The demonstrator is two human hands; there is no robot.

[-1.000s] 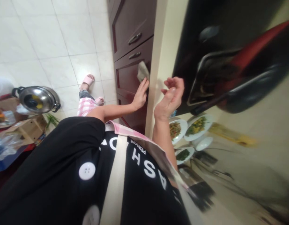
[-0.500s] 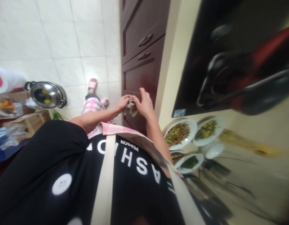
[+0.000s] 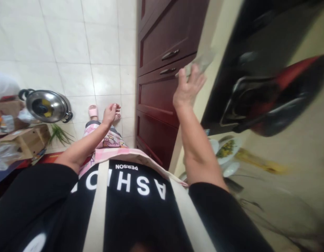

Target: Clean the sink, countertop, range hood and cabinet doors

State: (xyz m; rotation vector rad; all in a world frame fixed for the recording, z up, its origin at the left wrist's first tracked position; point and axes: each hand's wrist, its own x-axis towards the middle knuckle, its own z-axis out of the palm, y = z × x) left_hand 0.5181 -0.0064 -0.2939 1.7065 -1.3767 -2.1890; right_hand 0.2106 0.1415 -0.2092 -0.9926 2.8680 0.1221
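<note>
My right hand (image 3: 189, 85) is stretched out toward the edge of the pale counter (image 3: 221, 52). Its fingers are on a greyish cloth (image 3: 202, 62), smeared by motion, at the front of the counter beside the black stove (image 3: 230, 84). Below it are dark red cabinet drawers (image 3: 159, 96) with metal handles. My left hand (image 3: 110, 113) hangs over the tiled floor, above my pink slippers, with nothing in it. Its fingers are loosely bent and a little apart.
A red and black wok (image 3: 285, 98) rests on the stove. Dishes of food (image 3: 227, 148) stand on the counter, partly behind my right arm. To the left are a lidded steel pot (image 3: 46, 106), cardboard boxes (image 3: 26, 140) and green stalks (image 3: 59, 134).
Both hands were together at the crumpled cloth before my waist. My left hand has let go and drawn left, while my right has carried the cloth forward and right to the counter edge.
</note>
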